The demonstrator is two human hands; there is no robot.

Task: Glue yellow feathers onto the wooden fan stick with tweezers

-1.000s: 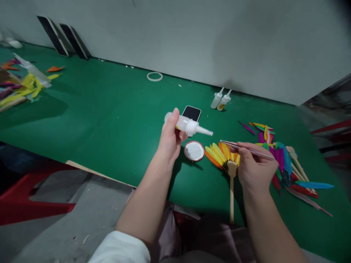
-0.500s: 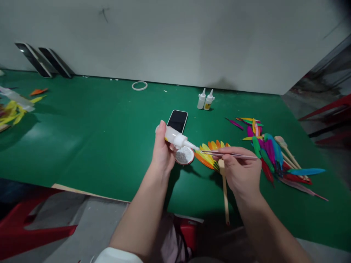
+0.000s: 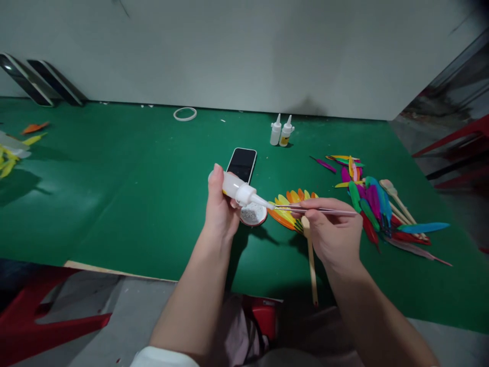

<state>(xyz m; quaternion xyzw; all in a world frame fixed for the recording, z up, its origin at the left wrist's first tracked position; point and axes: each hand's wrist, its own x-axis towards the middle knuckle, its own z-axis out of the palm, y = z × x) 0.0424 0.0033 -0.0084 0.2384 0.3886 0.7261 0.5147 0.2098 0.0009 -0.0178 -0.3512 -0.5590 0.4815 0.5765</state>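
Note:
My left hand (image 3: 220,206) is closed around a white glue bottle (image 3: 240,190), tilted so its nozzle points right and slightly down. Between thumb and fingers, my right hand (image 3: 334,229) holds a pair of tweezers (image 3: 328,211), whose tips meet the nozzle's end or lie very near it. Whether the tweezers grip something small I cannot make out. Beneath them, yellow and orange feathers (image 3: 284,216) fan out on the table at the head of a wooden stick (image 3: 311,265). A small round dish of whitish bits (image 3: 253,214) sits under the bottle, partly covered.
Behind my left hand lies a phone (image 3: 242,162). Two small bottles (image 3: 280,133) stand near the wall, with a white ring (image 3: 185,114) farther left. Coloured feathers (image 3: 372,204) and wooden spoon-like sticks (image 3: 399,204) are heaped at right. Two dark-screened devices (image 3: 55,81) lean against the wall.
The whole view has shifted a little, so things appear slightly left and higher. The bottle's nozzle and the tweezer tips remain together, and both hands keep their holds.

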